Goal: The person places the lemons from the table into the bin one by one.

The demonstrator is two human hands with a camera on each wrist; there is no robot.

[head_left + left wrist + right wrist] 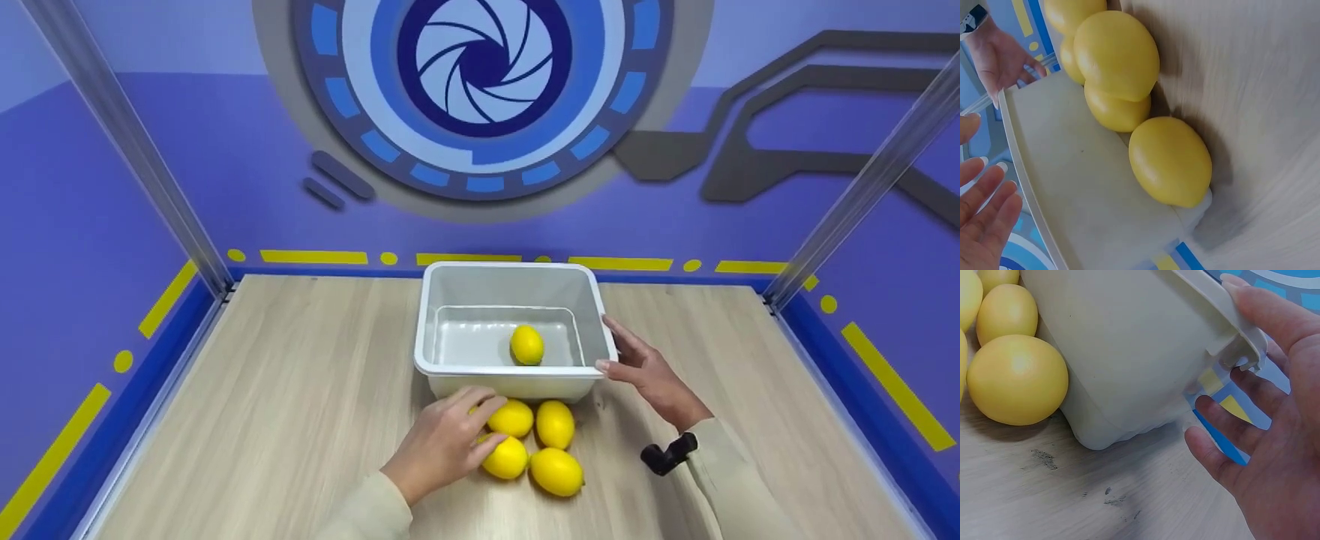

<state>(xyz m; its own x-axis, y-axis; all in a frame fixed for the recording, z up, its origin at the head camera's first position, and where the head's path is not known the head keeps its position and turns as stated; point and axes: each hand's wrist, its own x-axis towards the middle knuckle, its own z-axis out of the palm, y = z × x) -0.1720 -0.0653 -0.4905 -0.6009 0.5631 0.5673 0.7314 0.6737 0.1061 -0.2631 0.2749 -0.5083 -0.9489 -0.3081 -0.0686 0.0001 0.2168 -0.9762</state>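
Head view: left hand (442, 442) fingers relaxed over lemons (512, 418), right hand (643, 369) open at bin (512, 268) rim (no labels visible).

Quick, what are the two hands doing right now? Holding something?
Left hand: open, fingers resting on the lemons in front of the bin, gripping none.
Right hand: open, fingers touching the white bin at its right rim, not gripping.
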